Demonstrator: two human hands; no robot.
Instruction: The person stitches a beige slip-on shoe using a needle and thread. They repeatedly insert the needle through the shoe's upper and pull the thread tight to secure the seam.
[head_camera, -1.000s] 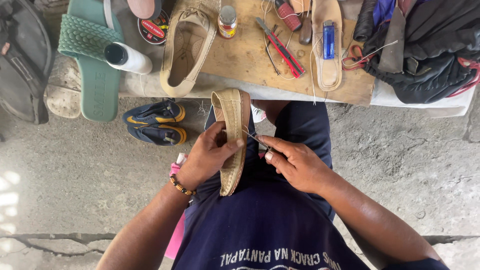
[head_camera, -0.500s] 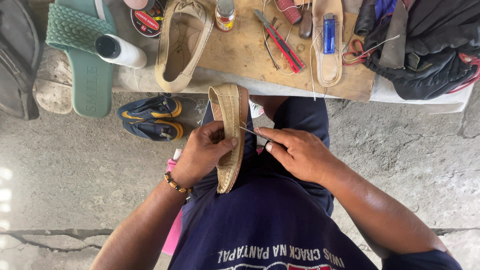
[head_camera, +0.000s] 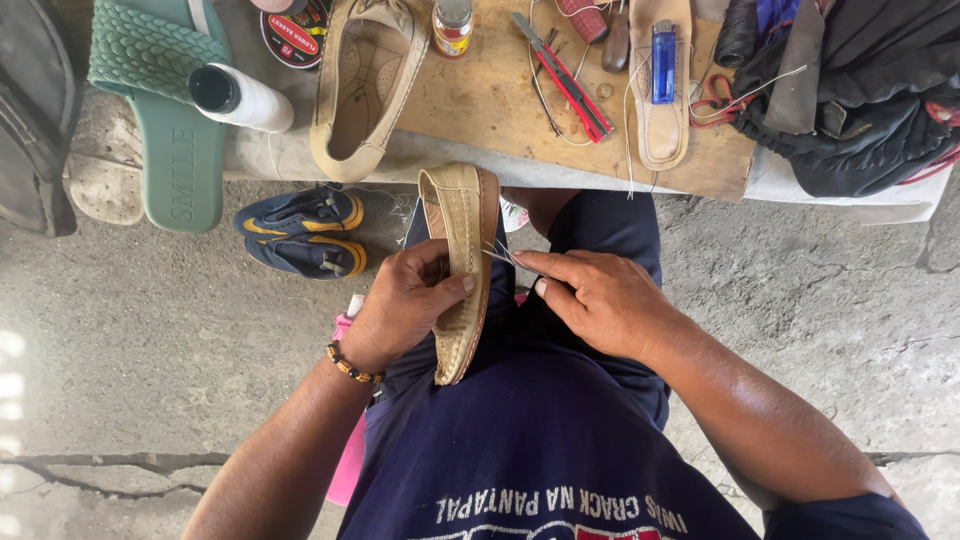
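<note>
2 bare hands are working 1 tan shoe (head_camera: 462, 270) over the lap, just below the tabletop (head_camera: 480, 95) edge. The left hand (head_camera: 405, 305) is gripping the shoe from its left side, thumb pressing across the sole edge, fingers curling round the back; grip closed on the shoe. The shoe is standing on its side, toe pointing up toward the tabletop, heel down against the dark blue shirt. The right hand (head_camera: 600, 300) is pinching a thin needle (head_camera: 500, 256) between thumb and forefinger, its tip touching the right edge of the shoe; grip narrow, closed on the needle. A beaded bracelet (head_camera: 350, 365) is sitting on the left wrist.

On the tabletop a second tan shoe (head_camera: 365, 85) is lying open side up, beside a small jar (head_camera: 452, 25). A red-handled tool (head_camera: 570, 85) is lying right of the jar, then a flat tan insole (head_camera: 660, 90) with a blue lighter (head_camera: 664, 62) resting on it. A dark bag (head_camera: 860, 90) is filling the right end, red-handled scissors (head_camera: 710, 95) just beside it. At the left a green sandal (head_camera: 165, 110) is lying with a white tube (head_camera: 240, 97) across it. 2 small blue and yellow shoes (head_camera: 300, 230) are lying on the concrete floor (head_camera: 160, 340) under the tabletop edge, left of the knees.
</note>
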